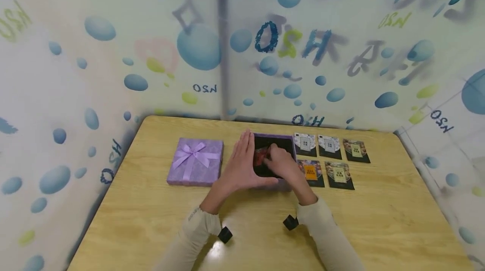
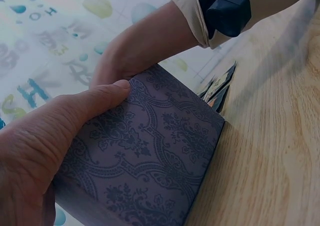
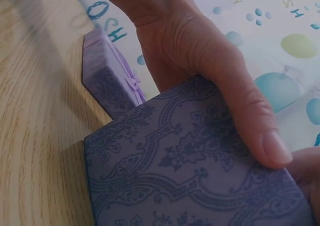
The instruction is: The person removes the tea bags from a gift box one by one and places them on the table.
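An open purple box (image 1: 294, 147) with a dark lining stands at the table's middle; its front wall (image 2: 155, 146) carries a floral pattern. My left hand (image 1: 242, 168) rests against it, straight fingers along the left side and thumb across the front rim. My right hand (image 1: 282, 162) reaches inside over the right part, fingers curled at a small red packet (image 1: 259, 157). The fingers partly cover the packet. In the left wrist view, the box wall hides the right hand's fingertips.
Left of the box lies a purple lid (image 1: 195, 161) with a ribbon bow. Several flat packets, among them a white one (image 1: 305, 144) and an orange-labelled one (image 1: 310, 173), lie in two rows at the right. A patterned wall (image 1: 242, 81) stands behind the wooden table (image 1: 257, 237).
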### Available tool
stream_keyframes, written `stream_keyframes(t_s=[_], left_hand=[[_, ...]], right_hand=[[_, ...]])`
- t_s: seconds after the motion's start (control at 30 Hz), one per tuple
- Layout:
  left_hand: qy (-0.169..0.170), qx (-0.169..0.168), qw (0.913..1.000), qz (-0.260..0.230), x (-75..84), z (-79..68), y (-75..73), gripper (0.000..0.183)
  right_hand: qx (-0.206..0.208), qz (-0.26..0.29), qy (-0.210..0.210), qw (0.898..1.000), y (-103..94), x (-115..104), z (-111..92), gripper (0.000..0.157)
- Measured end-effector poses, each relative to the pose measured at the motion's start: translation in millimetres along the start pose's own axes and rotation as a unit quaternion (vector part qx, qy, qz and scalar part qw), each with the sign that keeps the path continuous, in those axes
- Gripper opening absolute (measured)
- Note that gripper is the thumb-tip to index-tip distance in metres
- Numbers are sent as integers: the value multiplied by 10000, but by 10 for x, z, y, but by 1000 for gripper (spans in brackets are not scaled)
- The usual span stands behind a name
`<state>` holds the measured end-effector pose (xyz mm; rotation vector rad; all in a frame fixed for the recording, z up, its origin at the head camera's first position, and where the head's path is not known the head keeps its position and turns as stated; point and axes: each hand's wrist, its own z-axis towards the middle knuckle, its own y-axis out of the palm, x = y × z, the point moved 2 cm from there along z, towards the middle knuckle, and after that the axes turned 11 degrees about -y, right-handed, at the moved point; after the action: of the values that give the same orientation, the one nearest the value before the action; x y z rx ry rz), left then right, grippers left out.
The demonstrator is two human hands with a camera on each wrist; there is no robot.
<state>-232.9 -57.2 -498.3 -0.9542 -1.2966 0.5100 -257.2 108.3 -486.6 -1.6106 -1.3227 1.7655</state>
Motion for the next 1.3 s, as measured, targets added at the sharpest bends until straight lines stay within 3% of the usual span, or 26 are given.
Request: stream_keyframes(t_s=[0.2,0.37,0.53,0.73,1.0,1.3], left_hand=[[96,73,9999,20,-11,17,-36,150],[104,19,9999,95,-9,1,-13,151],[96,-11,9999,93,2,-3,-6,151],[-13,-61,10000,34,-3,-6,-13,151],[-44,-110,9999,74,-2,13,-25,150],[-41,-144,9999,-34,12,-6,-37,151]], right_hand=[[215,429,-116,9988,-54,-16,8,23],[62,435,-167,9989,-47,11,-4,27],[-54,436,-244,9987,-60,-4,-10,17],[146,465,-515,9975,-53,-9,-13,8],[532,463,-640,9955,-66,-25,16,18],[357,695,-531,9955,-64,-15,13,16]])
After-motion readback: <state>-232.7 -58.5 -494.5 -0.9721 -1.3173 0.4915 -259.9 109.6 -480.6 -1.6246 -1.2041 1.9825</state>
